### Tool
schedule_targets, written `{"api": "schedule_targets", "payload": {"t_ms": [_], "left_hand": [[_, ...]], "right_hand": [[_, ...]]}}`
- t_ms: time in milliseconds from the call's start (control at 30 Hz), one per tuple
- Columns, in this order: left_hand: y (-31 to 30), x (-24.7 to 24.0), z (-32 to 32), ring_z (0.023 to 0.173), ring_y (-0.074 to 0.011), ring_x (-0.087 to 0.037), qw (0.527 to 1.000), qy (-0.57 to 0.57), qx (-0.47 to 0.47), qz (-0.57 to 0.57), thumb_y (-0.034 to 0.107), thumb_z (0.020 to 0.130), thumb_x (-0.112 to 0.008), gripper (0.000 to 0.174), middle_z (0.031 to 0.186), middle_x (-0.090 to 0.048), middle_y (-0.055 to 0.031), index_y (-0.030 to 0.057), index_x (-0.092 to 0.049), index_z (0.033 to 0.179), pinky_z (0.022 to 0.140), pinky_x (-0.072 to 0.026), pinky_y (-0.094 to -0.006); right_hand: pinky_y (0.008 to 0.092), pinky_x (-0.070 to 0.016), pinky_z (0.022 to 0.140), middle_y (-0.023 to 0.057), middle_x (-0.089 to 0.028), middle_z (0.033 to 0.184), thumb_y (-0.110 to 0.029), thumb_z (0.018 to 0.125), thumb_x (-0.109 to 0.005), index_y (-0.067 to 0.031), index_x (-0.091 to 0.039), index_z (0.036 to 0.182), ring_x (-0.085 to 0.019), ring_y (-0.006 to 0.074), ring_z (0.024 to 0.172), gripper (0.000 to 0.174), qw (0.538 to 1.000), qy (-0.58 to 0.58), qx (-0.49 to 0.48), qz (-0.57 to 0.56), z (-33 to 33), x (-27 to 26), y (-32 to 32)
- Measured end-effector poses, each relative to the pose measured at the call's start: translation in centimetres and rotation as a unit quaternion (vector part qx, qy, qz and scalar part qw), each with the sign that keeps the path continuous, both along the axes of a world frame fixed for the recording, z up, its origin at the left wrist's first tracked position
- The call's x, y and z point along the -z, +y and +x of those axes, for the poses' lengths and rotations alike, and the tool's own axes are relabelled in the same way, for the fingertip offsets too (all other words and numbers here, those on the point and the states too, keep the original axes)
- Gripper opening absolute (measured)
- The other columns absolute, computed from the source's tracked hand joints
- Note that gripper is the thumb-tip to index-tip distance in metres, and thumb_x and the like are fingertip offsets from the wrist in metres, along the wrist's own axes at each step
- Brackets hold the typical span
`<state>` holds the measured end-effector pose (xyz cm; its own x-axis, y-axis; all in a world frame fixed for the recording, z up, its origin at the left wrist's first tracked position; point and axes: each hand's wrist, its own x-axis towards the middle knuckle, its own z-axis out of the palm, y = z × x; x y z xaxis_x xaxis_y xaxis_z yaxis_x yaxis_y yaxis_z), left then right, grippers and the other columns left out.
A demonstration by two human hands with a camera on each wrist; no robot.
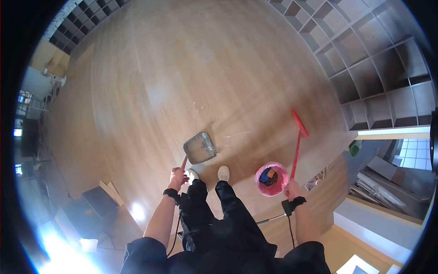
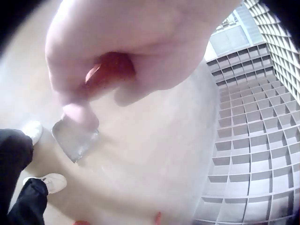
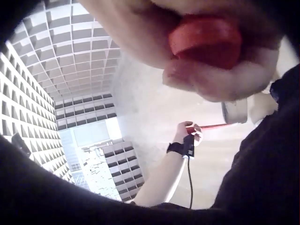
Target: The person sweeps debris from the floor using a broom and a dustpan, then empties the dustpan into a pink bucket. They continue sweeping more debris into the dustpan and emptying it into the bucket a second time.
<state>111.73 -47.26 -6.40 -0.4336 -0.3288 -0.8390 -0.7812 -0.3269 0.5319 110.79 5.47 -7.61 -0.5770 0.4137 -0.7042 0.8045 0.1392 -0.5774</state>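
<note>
My left hand point(image 1: 177, 178) grips the red handle of a grey dustpan point(image 1: 211, 147), whose pan is low over the floor in front of my feet. Dusty grey patches mark the pan's inside. In the left wrist view, fingers curl round the red handle point(image 2: 115, 70). My right hand point(image 1: 293, 189) holds the top of a red broom point(image 1: 299, 123), its head out on the floor to the front right. The right wrist view shows the handle's round red end point(image 3: 206, 42) inside the curled fingers.
A bin with a pink liner point(image 1: 282, 172) stands beside the right hand, with rubbish inside. Small specks point(image 1: 199, 106) lie on the wooden floor ahead. Cubby shelves point(image 1: 360, 68) line the right wall. A dark box point(image 1: 99, 201) is at left, stacked boards point(image 1: 381, 187) at right.
</note>
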Motion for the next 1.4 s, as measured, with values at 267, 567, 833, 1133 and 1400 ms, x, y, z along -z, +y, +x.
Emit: {"api": "schedule_targets", "payload": {"t_ms": [267,567,833,1133,1400], "left_hand": [[1.5,2.3,-1.7,0.045,-0.0220,-0.051,1.000,0.005,0.001,0.001,0.016,0.076,-0.042,0.018,0.061,-0.049,-0.0104,0.0010,-0.049,0.083,0.039,-0.0439,-0.0344],[4.2,-0.8,-4.4,0.055,-0.0263,-0.057,0.990,-0.068,0.088,-0.088,0.019,0.073,-0.043,0.030,0.076,-0.058,-0.0139,0.0030,-0.053,0.097,0.045,-0.0453,-0.0371],[4.3,2.2,-4.9,0.063,-0.0245,-0.060,0.966,-0.071,0.155,-0.196,0.021,0.069,-0.047,0.035,0.081,-0.060,-0.0167,0.0043,-0.054,0.099,0.054,-0.0478,-0.0342],[1.5,1.6,-5.2,0.051,-0.0233,-0.056,0.978,-0.046,0.123,-0.161,0.019,0.068,-0.045,0.033,0.067,-0.058,-0.0143,-0.0012,-0.057,0.091,0.047,-0.0464,-0.0341],[-0.1,4.3,-5.0,0.055,-0.0215,-0.058,0.962,-0.078,0.129,-0.227,0.025,0.071,-0.046,0.035,0.070,-0.060,-0.0142,0.0016,-0.059,0.094,0.048,-0.0456,-0.0337]], "right_hand": [[0.0274,-0.0290,0.031,0.0070,-0.040,0.046,-0.041,0.089,-0.025,-0.0061,-0.037,0.070,-0.038,0.0169,0.033,0.042,0.980,-0.141,-0.029,-0.137,4.2,-5.2,-13.8],[0.0298,-0.0356,0.036,0.0092,-0.044,0.055,-0.043,0.089,-0.027,-0.0039,-0.039,0.077,-0.042,0.0177,0.039,0.042,0.963,-0.199,-0.046,-0.174,11.9,-14.6,-19.0],[0.0233,-0.0294,0.035,0.0021,-0.036,0.055,-0.039,0.090,-0.031,-0.0091,-0.036,0.076,-0.032,0.0100,0.039,0.034,0.920,-0.268,0.000,-0.286,13.9,-21.9,-20.0],[0.0208,-0.0250,0.033,-0.0011,-0.035,0.052,-0.035,0.089,-0.038,-0.0096,-0.039,0.074,-0.031,0.0072,0.037,0.030,0.968,-0.171,-0.052,-0.176,9.5,-27.0,-20.9],[0.0242,-0.0305,0.029,0.0003,-0.040,0.047,-0.037,0.088,-0.038,-0.0070,-0.041,0.068,-0.038,0.0099,0.032,0.036,0.972,-0.054,-0.217,-0.077,-0.7,-16.7,-21.1]]}}
